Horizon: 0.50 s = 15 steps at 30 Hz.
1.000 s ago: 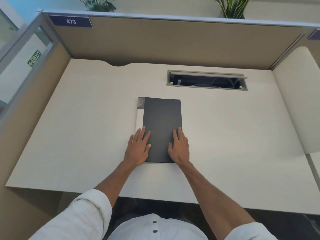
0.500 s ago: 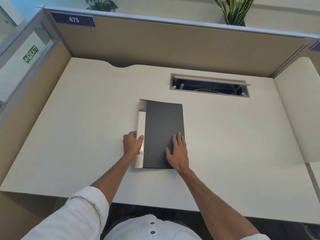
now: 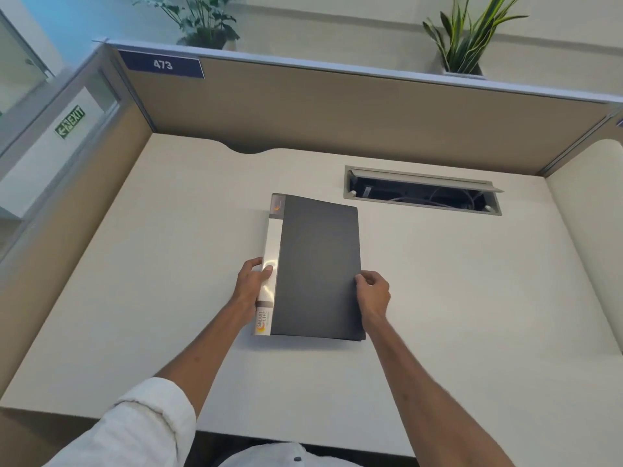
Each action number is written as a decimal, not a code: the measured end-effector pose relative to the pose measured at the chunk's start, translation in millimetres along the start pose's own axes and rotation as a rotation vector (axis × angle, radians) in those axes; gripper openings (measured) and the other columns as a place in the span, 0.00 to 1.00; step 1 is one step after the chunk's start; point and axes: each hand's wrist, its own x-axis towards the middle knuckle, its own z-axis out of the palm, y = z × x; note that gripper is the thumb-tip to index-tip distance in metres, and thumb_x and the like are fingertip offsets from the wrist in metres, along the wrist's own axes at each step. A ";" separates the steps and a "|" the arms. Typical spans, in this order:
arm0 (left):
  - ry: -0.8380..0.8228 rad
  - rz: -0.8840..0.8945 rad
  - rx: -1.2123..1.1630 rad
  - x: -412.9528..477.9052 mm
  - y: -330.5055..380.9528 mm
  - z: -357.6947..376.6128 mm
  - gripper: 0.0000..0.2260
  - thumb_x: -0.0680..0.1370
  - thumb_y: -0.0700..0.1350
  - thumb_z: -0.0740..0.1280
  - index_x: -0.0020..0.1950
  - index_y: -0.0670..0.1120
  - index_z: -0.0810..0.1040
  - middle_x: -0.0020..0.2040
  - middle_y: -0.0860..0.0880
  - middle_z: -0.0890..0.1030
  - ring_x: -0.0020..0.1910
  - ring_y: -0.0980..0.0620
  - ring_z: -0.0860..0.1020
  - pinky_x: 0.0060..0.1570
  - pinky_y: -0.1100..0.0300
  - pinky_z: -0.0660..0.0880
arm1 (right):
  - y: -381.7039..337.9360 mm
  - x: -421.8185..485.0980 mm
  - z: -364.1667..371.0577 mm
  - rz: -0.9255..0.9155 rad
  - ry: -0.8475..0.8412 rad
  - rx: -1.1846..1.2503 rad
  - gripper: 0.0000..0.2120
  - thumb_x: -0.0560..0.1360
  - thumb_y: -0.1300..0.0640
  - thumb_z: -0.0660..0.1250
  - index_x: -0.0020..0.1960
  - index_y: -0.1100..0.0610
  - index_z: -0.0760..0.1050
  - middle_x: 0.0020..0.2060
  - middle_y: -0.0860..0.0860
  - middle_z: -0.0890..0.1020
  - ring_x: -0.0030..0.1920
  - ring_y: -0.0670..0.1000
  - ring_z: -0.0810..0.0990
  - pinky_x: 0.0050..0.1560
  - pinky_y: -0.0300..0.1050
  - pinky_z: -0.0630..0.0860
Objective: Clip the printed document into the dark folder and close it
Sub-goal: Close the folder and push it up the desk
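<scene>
The dark folder lies closed on the cream desk, its white labelled spine on the left and slightly raised. My left hand grips that spine, thumb on top. My right hand pinches the folder's right edge with curled fingers. No printed document shows; whatever is inside the folder is hidden by its cover.
An open cable slot sits in the desk behind and right of the folder. Tan partition walls enclose the desk at the back and both sides. Two potted plants stand beyond the back partition.
Both hands left the folder's cover. The left one moved to grip the spine and the right one slid to the right edge. The folder's spine side has lifted a little.
</scene>
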 end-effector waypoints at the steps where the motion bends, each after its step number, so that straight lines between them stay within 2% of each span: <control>1: 0.000 -0.002 -0.017 4.8 6.3 -4.4 0.16 0.85 0.40 0.70 0.73 0.49 0.75 0.54 0.41 0.86 0.41 0.43 0.83 0.40 0.52 0.82 | -7.6 3.9 4.6 0.022 -0.015 0.024 0.08 0.80 0.57 0.67 0.56 0.55 0.83 0.47 0.44 0.84 0.52 0.50 0.83 0.55 0.46 0.76; 3: 0.002 0.004 -0.033 16.0 19.7 -11.0 0.17 0.85 0.40 0.70 0.73 0.49 0.75 0.54 0.41 0.86 0.41 0.44 0.83 0.40 0.52 0.82 | -22.7 11.8 16.8 0.035 -0.052 0.035 0.07 0.80 0.57 0.67 0.53 0.55 0.84 0.46 0.43 0.85 0.50 0.49 0.82 0.53 0.46 0.75; 7: 0.021 0.029 -0.020 40.4 47.3 -16.0 0.16 0.86 0.41 0.69 0.73 0.49 0.74 0.56 0.41 0.84 0.43 0.44 0.82 0.41 0.51 0.81 | -50.9 31.9 46.7 0.026 -0.059 0.064 0.07 0.80 0.59 0.67 0.54 0.56 0.84 0.46 0.47 0.86 0.50 0.52 0.84 0.52 0.46 0.78; 11: 0.020 0.034 -0.029 66.7 75.5 -11.6 0.15 0.86 0.40 0.68 0.72 0.50 0.74 0.52 0.44 0.84 0.41 0.45 0.82 0.40 0.52 0.81 | -78.2 56.3 73.4 0.009 0.007 0.081 0.07 0.80 0.60 0.69 0.54 0.57 0.85 0.43 0.47 0.85 0.50 0.54 0.84 0.58 0.48 0.80; 15: 0.024 0.042 -0.024 98.7 102.9 -1.5 0.13 0.86 0.39 0.68 0.69 0.50 0.74 0.51 0.43 0.84 0.41 0.46 0.82 0.32 0.55 0.82 | -104.8 80.6 94.6 -0.017 0.067 0.083 0.07 0.80 0.61 0.70 0.55 0.59 0.86 0.45 0.50 0.86 0.50 0.56 0.85 0.56 0.44 0.79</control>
